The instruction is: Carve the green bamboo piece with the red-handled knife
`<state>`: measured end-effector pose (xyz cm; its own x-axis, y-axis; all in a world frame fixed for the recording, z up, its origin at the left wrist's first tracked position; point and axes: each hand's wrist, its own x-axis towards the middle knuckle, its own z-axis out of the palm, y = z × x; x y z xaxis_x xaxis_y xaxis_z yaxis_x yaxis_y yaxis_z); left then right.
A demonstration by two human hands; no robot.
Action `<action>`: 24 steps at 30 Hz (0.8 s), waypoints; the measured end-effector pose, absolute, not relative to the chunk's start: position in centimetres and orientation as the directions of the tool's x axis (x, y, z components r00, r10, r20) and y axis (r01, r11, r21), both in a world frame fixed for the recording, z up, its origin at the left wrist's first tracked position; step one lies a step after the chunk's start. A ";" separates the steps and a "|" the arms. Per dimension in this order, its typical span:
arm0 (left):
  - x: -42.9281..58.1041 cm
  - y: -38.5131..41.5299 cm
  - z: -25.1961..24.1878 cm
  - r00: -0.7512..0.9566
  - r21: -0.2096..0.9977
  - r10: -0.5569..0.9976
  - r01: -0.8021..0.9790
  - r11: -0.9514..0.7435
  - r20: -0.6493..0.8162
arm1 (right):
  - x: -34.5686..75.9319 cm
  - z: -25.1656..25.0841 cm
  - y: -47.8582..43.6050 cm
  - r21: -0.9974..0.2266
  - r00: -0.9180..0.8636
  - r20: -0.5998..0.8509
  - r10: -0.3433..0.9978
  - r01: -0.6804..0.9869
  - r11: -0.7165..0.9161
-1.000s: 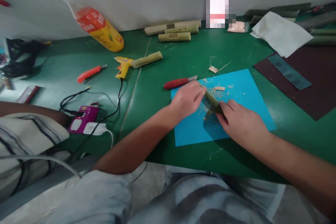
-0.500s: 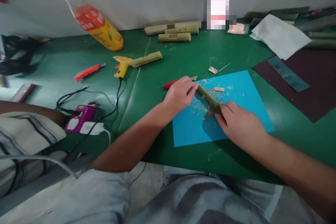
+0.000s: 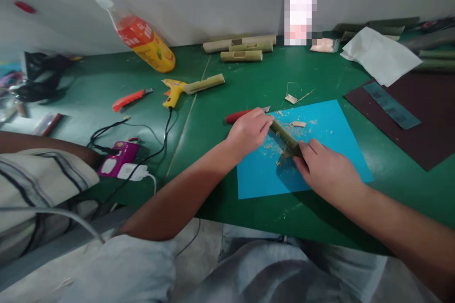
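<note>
A green bamboo tube slants over a blue sheet scattered with shavings. The fingers of my left hand are closed on its upper left end, and my right hand is wrapped round its lower right end. Just behind my left hand a red-handled knife lies on the green table, its blade tip showing past the fingers. A small wood chip rests on the sheet beside the tube, and another chip lies beyond the sheet.
Leftward are a yellow glue gun, an orange cutter, a purple power adapter with cords, and a juice bottle. Cut bamboo pieces line the wall. At right lie white paper and a dark sheet. Another person's arm is at left.
The view has shifted slightly, so the table items appear a little further right and lower. Both hands keep their hold on the bamboo tube, with little other visible movement.
</note>
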<state>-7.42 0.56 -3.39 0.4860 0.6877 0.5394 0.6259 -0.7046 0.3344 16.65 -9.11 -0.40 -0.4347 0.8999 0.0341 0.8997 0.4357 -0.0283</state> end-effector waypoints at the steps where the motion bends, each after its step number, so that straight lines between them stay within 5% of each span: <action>1: -7.4 0.6 -3.5 0.455 0.351 0.701 0.635 -0.688 0.549 | 16.7 -0.4 -9.1 -0.028 -0.432 0.038 0.901 0.901 0.434; 24: -6.0 -0.6 -3.8 0.410 0.392 0.715 0.630 -0.671 0.566 | 16.2 -0.5 -9.1 0.001 -0.437 0.084 0.896 0.899 0.438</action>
